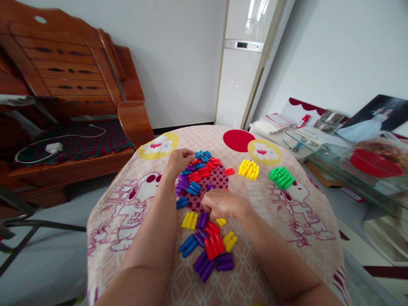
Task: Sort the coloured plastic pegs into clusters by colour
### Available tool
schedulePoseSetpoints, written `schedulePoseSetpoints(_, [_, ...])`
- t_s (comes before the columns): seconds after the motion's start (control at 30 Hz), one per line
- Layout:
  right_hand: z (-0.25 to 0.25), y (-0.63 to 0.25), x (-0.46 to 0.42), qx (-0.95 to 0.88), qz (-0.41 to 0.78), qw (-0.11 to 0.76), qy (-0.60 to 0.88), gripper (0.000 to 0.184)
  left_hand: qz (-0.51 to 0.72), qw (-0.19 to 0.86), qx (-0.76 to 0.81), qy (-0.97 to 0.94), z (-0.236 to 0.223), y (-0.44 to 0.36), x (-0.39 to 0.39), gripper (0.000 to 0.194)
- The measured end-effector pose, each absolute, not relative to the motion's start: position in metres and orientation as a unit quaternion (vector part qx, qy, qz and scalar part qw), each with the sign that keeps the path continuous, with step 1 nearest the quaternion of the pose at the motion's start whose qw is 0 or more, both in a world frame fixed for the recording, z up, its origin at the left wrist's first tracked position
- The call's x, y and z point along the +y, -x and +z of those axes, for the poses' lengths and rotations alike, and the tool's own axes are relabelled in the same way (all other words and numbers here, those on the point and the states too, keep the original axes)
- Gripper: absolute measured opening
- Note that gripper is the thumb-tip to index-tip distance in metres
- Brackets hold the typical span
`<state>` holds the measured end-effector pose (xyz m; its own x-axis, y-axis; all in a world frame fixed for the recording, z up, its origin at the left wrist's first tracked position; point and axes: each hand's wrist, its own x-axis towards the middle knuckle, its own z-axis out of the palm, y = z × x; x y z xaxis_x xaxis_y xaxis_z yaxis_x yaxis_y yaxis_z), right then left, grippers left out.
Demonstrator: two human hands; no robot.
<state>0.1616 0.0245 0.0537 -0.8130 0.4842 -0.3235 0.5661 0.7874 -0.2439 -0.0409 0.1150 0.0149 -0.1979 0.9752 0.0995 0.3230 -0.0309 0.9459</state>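
Small plastic pieces, shaped like joined round-topped pegs, lie on the round table. My left hand is at the far left of a mixed pile, its fingers pinched together over red and blue pieces; whatever is between them is hidden. Purple pieces lie just below that hand. My right hand is curled, knuckles up, at the pile's near right side, and its fingertips are hidden. A small purple piece shows just beyond it. Nearer me are yellow pieces, red pieces and purple pieces.
A block of yellow pieces and a block of green pieces stand at the right on the patterned tablecloth. A glass shelf with a red bowl is beyond the right edge. A wooden bench stands at the left.
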Motion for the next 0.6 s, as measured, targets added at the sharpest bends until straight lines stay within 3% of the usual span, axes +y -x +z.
schedulePoseSetpoints(0.07, [0.05, -0.175, 0.039, 0.919, -0.233, 0.015, -0.319, 0.01, 0.474, 0.298, 0.613, -0.558, 0.024, 0.04, 0.113, 0.02])
schedulePoseSetpoints(0.13, [0.048, -0.191, 0.057, 0.862, -0.301, -0.146, -0.38, 0.006, 0.475, 0.277, 0.603, -0.578, 0.034, 0.036, 0.109, 0.023])
schedulePoseSetpoints(0.23, [0.046, -0.212, 0.079, 0.733, -0.352, -0.357, -0.46, 0.007, 0.475, 0.315, 0.553, -0.607, 0.047, 0.014, 0.102, 0.025])
schedulePoseSetpoints(0.3, [0.045, -0.22, 0.088, 0.655, -0.358, -0.445, -0.495, 0.015, 0.455, 0.341, 0.514, -0.642, 0.049, -0.008, 0.098, 0.023])
schedulePoseSetpoints(0.4, [0.042, -0.227, 0.094, 0.583, -0.362, -0.509, -0.519, 0.025, 0.417, 0.377, 0.459, -0.688, 0.042, -0.045, 0.095, 0.021])
schedulePoseSetpoints(0.6, [0.035, -0.258, 0.111, 0.559, -0.296, -0.528, -0.566, 0.03, 0.468, 0.413, 0.448, -0.64, 0.026, -0.078, 0.093, 0.013])
